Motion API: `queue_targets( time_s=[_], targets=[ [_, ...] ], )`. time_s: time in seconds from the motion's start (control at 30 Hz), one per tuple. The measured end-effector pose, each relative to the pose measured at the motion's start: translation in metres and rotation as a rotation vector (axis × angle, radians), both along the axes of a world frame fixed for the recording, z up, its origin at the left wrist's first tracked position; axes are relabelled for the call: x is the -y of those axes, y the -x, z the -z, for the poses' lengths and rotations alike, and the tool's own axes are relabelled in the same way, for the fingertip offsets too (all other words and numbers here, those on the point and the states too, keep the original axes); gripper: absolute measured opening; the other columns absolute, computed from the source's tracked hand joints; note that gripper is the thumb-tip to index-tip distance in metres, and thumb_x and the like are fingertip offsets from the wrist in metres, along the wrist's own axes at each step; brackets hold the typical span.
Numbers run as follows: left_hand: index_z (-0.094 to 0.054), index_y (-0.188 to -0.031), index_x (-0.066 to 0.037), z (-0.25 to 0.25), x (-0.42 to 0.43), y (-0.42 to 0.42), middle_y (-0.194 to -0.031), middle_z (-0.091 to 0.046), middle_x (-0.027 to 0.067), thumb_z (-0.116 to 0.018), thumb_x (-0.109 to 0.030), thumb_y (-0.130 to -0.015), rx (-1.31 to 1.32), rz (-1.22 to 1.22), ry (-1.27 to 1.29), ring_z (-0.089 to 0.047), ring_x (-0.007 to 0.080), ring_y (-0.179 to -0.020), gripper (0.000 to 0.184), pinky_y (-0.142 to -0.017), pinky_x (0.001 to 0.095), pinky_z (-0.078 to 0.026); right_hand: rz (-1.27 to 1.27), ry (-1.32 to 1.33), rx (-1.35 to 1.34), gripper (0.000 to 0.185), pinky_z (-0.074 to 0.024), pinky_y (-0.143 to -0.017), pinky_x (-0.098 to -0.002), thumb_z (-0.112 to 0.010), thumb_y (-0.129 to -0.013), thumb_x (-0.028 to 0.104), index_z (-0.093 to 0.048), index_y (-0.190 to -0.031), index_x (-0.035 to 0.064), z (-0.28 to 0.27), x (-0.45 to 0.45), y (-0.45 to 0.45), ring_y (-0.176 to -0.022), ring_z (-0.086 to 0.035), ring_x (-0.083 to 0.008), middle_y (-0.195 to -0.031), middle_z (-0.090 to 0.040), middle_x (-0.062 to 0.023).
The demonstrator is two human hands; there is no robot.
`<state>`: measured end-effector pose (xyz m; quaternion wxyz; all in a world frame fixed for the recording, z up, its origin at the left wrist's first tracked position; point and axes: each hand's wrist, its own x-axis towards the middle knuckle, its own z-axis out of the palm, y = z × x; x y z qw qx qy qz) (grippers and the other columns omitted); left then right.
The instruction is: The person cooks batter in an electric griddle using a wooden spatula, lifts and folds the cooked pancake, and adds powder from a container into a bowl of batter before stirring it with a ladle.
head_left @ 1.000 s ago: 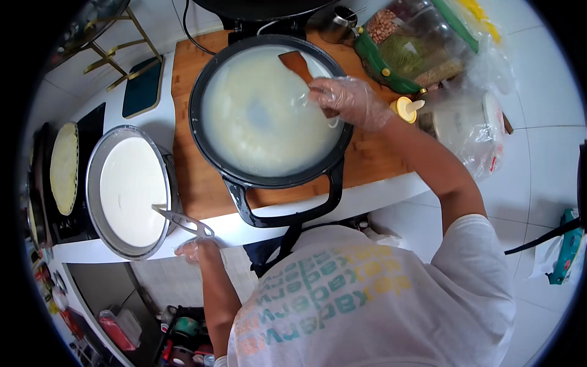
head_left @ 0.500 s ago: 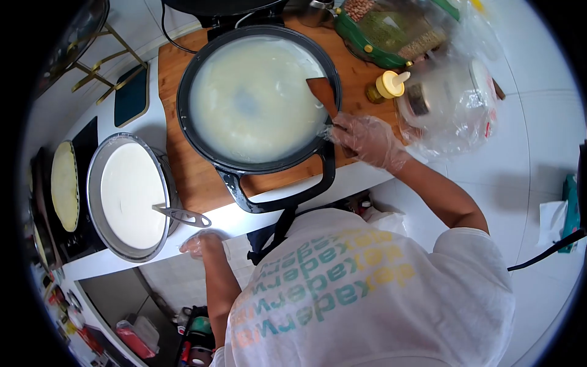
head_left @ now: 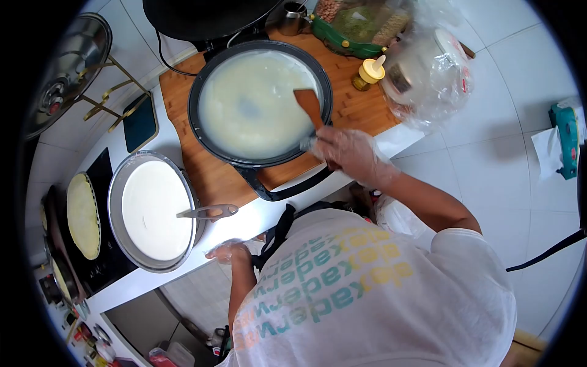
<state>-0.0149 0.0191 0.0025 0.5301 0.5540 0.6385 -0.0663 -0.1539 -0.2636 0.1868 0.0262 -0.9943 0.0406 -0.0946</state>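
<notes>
My right hand point(head_left: 354, 156), in a clear plastic glove, is closed around the handle of a wooden spatula point(head_left: 310, 107). Its flat blade is over the right side of a round black electric griddle point(head_left: 194, 122), just inside the rim. A thin, pale batter layer point(head_left: 257, 104) covers the griddle, with a greyish patch near its middle. My left hand point(head_left: 229, 252), also gloved, is at the white counter's front edge with its fingers extended, holding nothing visible. Close to it stands a metal bowl of white batter point(head_left: 158, 211), a slotted-handled tool point(head_left: 214, 212) sticking out over its rim.
A folded pale pancake point(head_left: 84, 215) lies on a black surface at left. The griddle's raised lid point(head_left: 208, 15) is behind it. On the wooden board point(head_left: 214, 180) stands a yellow-capped oil bottle point(head_left: 370, 73), near a plastic-wrapped container point(head_left: 428, 79) and a green-edged ingredient box point(head_left: 348, 43).
The view has shifted and turned slightly. My right hand has moved the spatula a little inward from the griddle's right rim. My left hand remains by the counter edge.
</notes>
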Motion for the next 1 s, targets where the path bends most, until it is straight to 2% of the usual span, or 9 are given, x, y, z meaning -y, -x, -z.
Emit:
queue_targets(
  time_s=[0.1, 0.17, 0.23, 0.3, 0.63, 0.8, 0.87, 0.97, 1.0],
  targets=[
    [-0.045, -0.112, 0.012, 0.021, -0.017, 0.001, -0.112, -0.050, 0.0233, -0.020, -0.057, -0.084, 0.078, 0.061, 0.028, -0.050, 0.0366, -0.099, 0.079, -0.091, 0.0372, -0.037, 0.084, 0.066, 0.082, 0.033, -0.0469, -0.066, -0.0304, -0.067, -0.060, 0.014, -0.050, -0.088, 0.0125, 0.019, 0.015, -0.013, -0.079, -0.056, -0.0183, -0.096, -0.048, -0.0023],
    [-0.043, -0.118, 0.005, -0.004, -0.015, -0.002, -0.119, -0.046, 0.0189, -0.021, -0.061, -0.081, 0.048, 0.105, 0.111, -0.044, 0.0343, -0.108, 0.079, -0.095, 0.0413, -0.031, 0.102, 0.061, 0.103, 0.035, -0.0463, -0.070, -0.0303, -0.068, -0.060, 0.015, -0.050, -0.090, 0.0127, 0.019, 0.011, -0.018, -0.083, -0.056, -0.0181, -0.097, -0.047, -0.0029],
    [-0.048, -0.116, -0.001, 0.026, -0.032, -0.002, -0.116, -0.050, 0.0148, -0.017, -0.067, -0.077, 0.040, 0.137, 0.089, -0.043, 0.0356, -0.110, 0.083, -0.095, 0.0482, -0.028, 0.103, 0.054, 0.101, 0.036, -0.0465, -0.070, -0.0302, -0.069, -0.060, 0.015, -0.051, -0.091, 0.0129, 0.023, 0.009, -0.020, -0.084, -0.056, -0.0181, -0.097, -0.047, -0.0032],
    [-0.038, -0.124, -0.005, 0.046, -0.044, -0.002, -0.125, -0.039, 0.0133, -0.020, -0.066, -0.078, 0.114, 0.184, 0.214, -0.032, 0.0322, -0.118, 0.078, -0.099, 0.0449, -0.021, 0.102, 0.050, 0.093, 0.036, -0.0468, -0.069, -0.0303, -0.068, -0.061, 0.015, -0.051, -0.092, 0.0131, 0.029, 0.008, -0.020, -0.083, -0.056, -0.0183, -0.097, -0.048, -0.0035],
    [-0.028, -0.130, -0.009, 0.049, -0.059, -0.007, -0.132, -0.032, 0.0113, -0.022, -0.066, -0.078, 0.158, 0.165, 0.275, -0.026, 0.0306, -0.122, 0.077, -0.101, 0.0446, -0.015, 0.182, -0.005, 0.040, 0.029, -0.0475, -0.064, -0.0313, -0.065, -0.065, 0.016, -0.053, -0.090, 0.0102, 0.039, -0.012, -0.017, -0.078, -0.056, -0.0209, -0.094, -0.049, -0.0063],
    [-0.023, -0.133, -0.010, 0.047, -0.065, -0.007, -0.135, -0.028, 0.0103, -0.023, -0.066, -0.078, 0.215, 0.238, 0.359, -0.023, 0.0299, -0.125, 0.078, -0.103, 0.0444, -0.012, 0.089, -0.119, 0.140, 0.035, -0.0447, -0.064, -0.0339, -0.064, -0.062, 0.009, -0.053, -0.095, 0.0075, 0.034, -0.041, -0.009, -0.078, -0.055, -0.0233, -0.097, -0.049, -0.0103],
    [-0.030, -0.125, -0.010, 0.047, -0.076, -0.007, -0.122, -0.036, 0.0094, -0.024, -0.067, -0.077, 0.271, 0.445, 0.478, -0.032, 0.0277, -0.111, 0.075, -0.090, 0.0405, -0.022, 0.072, -0.200, 0.058, 0.030, -0.0436, -0.067, -0.0342, -0.061, -0.067, 0.010, -0.053, -0.096, 0.0070, 0.034, -0.051, -0.004, -0.079, -0.054, -0.0231, -0.097, -0.049, -0.0103],
    [-0.040, -0.114, -0.010, 0.045, -0.109, -0.005, -0.103, -0.049, 0.0080, -0.026, -0.069, -0.075, 0.356, 0.752, 0.651, -0.046, 0.0243, -0.090, 0.072, -0.072, 0.0345, -0.037, 0.026, -0.225, 0.121, 0.025, -0.0446, -0.065, -0.0340, -0.059, -0.072, 0.011, -0.052, -0.096, 0.0074, 0.031, -0.051, -0.001, -0.076, -0.055, -0.0231, -0.096, -0.049, -0.0092],
    [-0.044, -0.110, -0.010, 0.045, -0.117, -0.004, -0.097, -0.053, 0.0075, -0.026, -0.070, -0.075, 0.384, 0.851, 0.708, -0.051, 0.0232, -0.083, 0.072, -0.066, 0.0325, -0.042, 0.024, -0.181, 0.146, 0.025, -0.0451, -0.064, -0.0330, -0.061, -0.069, 0.011, -0.052, -0.093, 0.0076, 0.031, -0.046, -0.002, -0.077, -0.055, -0.0223, -0.094, -0.049, -0.0084]
  ],
)
